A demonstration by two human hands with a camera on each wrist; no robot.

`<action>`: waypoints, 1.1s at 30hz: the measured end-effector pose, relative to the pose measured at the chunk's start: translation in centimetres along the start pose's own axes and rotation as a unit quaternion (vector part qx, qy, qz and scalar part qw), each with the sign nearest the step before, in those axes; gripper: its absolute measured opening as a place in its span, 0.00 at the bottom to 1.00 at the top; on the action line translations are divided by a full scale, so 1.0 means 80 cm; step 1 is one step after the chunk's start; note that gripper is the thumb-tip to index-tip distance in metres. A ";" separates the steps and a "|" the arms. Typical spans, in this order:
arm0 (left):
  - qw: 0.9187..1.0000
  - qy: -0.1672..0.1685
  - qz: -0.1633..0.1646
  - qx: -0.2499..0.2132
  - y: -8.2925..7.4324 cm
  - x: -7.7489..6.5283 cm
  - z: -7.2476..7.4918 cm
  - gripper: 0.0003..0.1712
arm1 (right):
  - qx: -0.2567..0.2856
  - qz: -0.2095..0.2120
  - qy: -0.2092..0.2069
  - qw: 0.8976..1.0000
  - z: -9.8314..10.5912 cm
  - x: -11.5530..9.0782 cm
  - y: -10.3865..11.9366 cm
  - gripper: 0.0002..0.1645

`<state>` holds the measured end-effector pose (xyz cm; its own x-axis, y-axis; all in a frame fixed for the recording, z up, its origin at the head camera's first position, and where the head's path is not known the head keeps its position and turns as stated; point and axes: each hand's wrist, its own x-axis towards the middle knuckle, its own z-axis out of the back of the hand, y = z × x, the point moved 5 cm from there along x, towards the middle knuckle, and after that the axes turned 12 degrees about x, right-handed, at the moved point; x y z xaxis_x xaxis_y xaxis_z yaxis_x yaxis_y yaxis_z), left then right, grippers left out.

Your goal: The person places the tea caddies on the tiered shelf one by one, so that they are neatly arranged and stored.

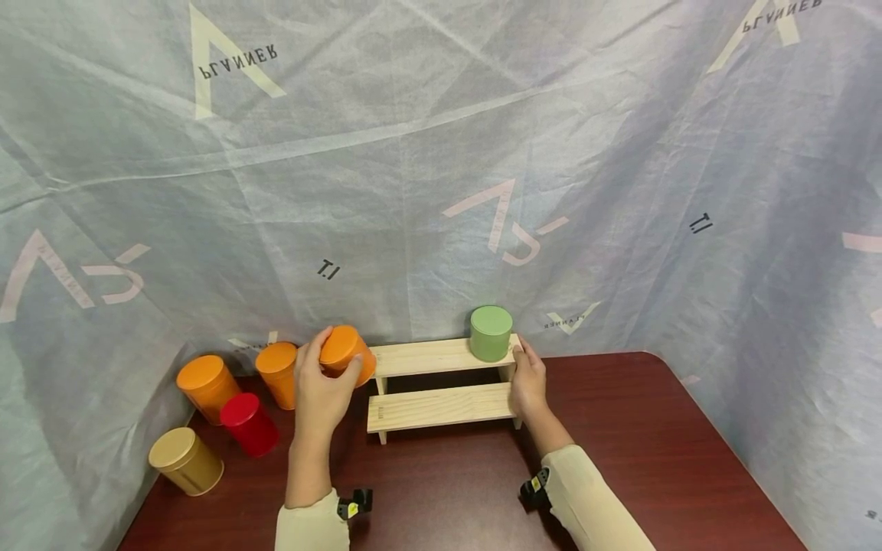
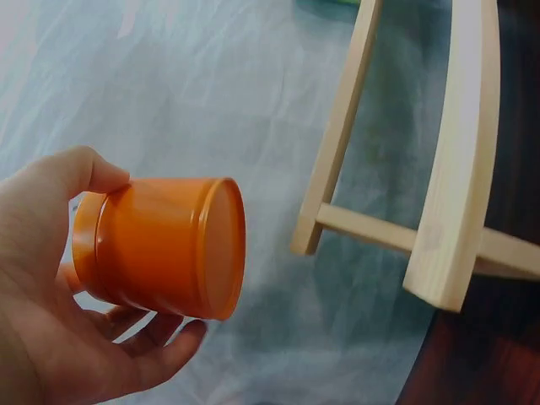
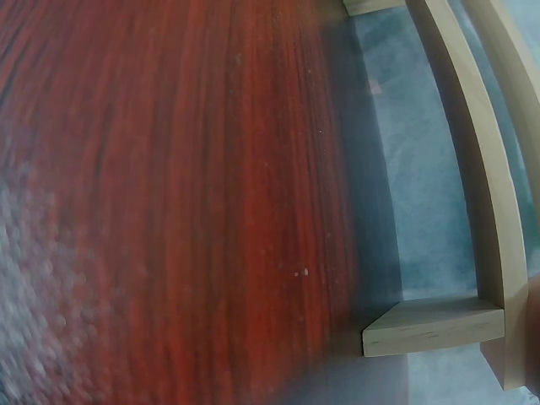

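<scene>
My left hand (image 1: 324, 398) grips an orange canister (image 1: 342, 353) between thumb and fingers, tilted, by the left end of the upper board. In the left wrist view the canister (image 2: 164, 245) lies sideways, its base facing the wooden shelf (image 2: 447, 186) with space between them. My right hand (image 1: 529, 379) holds the right end of the two-step wooden shelf (image 1: 441, 409). A green canister (image 1: 491, 334) stands upright on the upper board's right end, close to the right fingers. The right wrist view shows the shelf (image 3: 494, 186), with the hand mostly out of frame.
Left on the dark red table (image 1: 441, 490) stand two more orange canisters (image 1: 208, 386) (image 1: 278, 375), a red canister (image 1: 249, 425) and a gold canister (image 1: 186, 461). A grey printed cloth (image 1: 400, 168) hangs right behind the shelf and along the sides.
</scene>
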<state>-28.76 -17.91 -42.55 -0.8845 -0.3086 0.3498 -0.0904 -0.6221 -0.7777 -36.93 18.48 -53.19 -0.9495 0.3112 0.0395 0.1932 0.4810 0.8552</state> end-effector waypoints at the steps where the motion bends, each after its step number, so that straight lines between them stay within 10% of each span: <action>1: 1.000 0.002 -0.005 -0.007 -0.003 0.000 -0.002 0.40 | -0.002 -0.002 -0.002 1.000 0.000 0.000 0.000 0.31; 33: 0.989 0.063 -0.109 -0.072 -0.060 -0.014 -0.065 0.40 | 0.006 0.000 0.001 1.000 -0.001 0.001 0.000 0.31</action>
<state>-29.69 -10.85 -41.92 -0.8862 -0.0810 0.4562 -0.3411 -0.5524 -0.7606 -37.00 18.43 -53.17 -0.9502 0.3089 0.0408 0.1958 0.4902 0.8493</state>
